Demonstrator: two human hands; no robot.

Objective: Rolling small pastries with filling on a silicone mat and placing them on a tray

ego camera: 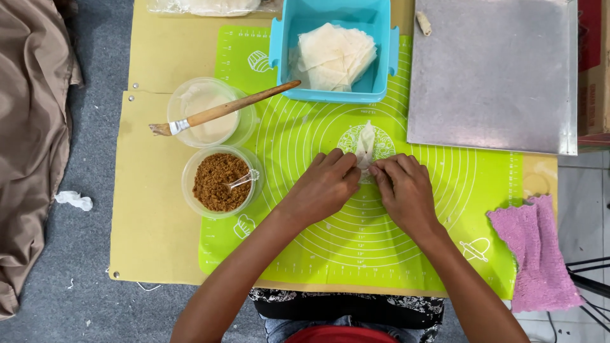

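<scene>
Your left hand and right hand are both pinching the thin pastry wrapper, fingertips closed on its lower end. It is lying on the green mat, near the blue tub.

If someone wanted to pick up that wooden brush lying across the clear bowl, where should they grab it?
Probably by the bare wooden handle of the brush, near its free end by the blue tub, coming from above. That end sticks out past the clear bowl, while the bristle end looks coated.

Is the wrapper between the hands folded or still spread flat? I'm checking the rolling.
Folded: the wrapper is a narrow strip on the green mat, pinched by left hand and right hand.
</scene>
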